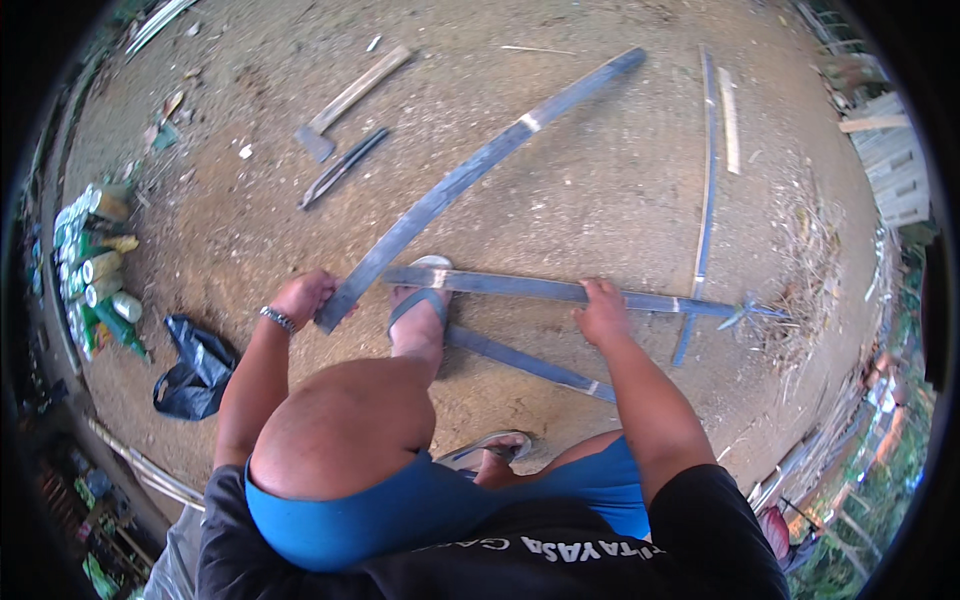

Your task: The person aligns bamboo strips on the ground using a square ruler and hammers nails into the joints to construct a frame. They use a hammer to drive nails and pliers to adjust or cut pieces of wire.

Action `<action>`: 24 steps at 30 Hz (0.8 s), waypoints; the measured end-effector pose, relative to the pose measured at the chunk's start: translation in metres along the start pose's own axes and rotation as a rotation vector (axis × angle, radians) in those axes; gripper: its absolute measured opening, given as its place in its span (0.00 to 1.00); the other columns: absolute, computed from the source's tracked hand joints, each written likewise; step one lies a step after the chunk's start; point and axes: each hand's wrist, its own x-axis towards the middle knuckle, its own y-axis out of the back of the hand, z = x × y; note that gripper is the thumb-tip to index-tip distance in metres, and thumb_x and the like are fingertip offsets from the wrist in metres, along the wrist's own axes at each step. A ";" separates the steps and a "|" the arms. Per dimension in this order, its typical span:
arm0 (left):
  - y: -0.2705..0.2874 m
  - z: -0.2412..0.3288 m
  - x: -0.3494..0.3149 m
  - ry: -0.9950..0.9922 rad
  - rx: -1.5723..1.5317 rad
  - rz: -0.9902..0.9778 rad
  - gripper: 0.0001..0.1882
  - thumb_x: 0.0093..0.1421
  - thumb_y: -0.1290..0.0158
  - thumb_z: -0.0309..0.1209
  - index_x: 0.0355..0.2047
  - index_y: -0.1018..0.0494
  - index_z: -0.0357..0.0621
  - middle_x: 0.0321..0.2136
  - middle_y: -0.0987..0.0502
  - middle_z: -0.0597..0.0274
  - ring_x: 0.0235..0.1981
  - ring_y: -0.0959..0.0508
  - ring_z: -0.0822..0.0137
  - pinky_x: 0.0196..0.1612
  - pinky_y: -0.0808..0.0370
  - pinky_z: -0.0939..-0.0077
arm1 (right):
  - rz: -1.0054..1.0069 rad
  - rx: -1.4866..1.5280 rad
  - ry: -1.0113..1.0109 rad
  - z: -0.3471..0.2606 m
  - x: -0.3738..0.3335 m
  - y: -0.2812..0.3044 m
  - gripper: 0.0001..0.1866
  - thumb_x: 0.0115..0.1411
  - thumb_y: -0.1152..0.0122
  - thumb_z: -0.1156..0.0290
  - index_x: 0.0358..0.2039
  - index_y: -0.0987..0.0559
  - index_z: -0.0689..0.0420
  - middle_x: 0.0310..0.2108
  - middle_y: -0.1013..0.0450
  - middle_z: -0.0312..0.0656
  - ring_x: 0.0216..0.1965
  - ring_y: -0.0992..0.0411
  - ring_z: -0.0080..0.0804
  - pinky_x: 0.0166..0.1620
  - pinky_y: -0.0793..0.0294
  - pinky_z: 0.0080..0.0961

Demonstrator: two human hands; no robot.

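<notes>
My left hand (pixel 303 298), with a metal watch band at its wrist, is closed around the near end of a long dark grey-blue bamboo strip (pixel 455 180). That strip slants away to the far right and has a pale node ring. My right hand (pixel 603 312) grips a second bamboo strip (pixel 510 283) partway along. Its left end lies over my sandalled foot (pixel 420 310), and its right end has a frayed blue-green tip. A third bamboo strip (pixel 530 368) lies on the ground below it, running out from beside the foot.
An axe (pixel 350 95) with a wooden handle and a dark long narrow tool (pixel 343 168) lie ahead on the dirt. A narrow strip (pixel 707 190) and a pale slat (pixel 730 120) lie at right. Several bottles (pixel 100 270) and a black plastic bag (pixel 193 370) are at left.
</notes>
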 end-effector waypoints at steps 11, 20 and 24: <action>-0.031 -0.008 0.023 -0.004 0.272 0.113 0.16 0.64 0.45 0.40 0.42 0.26 0.37 0.31 0.18 0.55 0.33 0.16 0.60 0.38 0.21 0.69 | -0.026 0.045 -0.029 -0.001 -0.004 0.000 0.36 0.57 0.30 0.61 0.66 0.33 0.46 0.66 0.40 0.42 0.69 0.45 0.44 0.71 0.50 0.54; -0.052 0.003 0.023 -0.162 0.950 0.499 0.31 0.51 0.33 0.52 0.42 0.25 0.37 0.30 0.19 0.50 0.34 0.18 0.56 0.39 0.23 0.61 | 0.008 0.046 -0.044 0.004 -0.003 -0.006 0.34 0.59 0.33 0.61 0.65 0.32 0.45 0.64 0.39 0.41 0.69 0.45 0.42 0.72 0.50 0.55; -0.047 0.003 0.022 -0.235 1.029 0.712 0.30 0.50 0.33 0.46 0.47 0.26 0.39 0.35 0.19 0.44 0.40 0.18 0.46 0.43 0.23 0.55 | 0.012 0.021 -0.084 -0.006 -0.010 0.003 0.30 0.61 0.35 0.61 0.63 0.30 0.42 0.63 0.37 0.41 0.67 0.42 0.41 0.71 0.49 0.54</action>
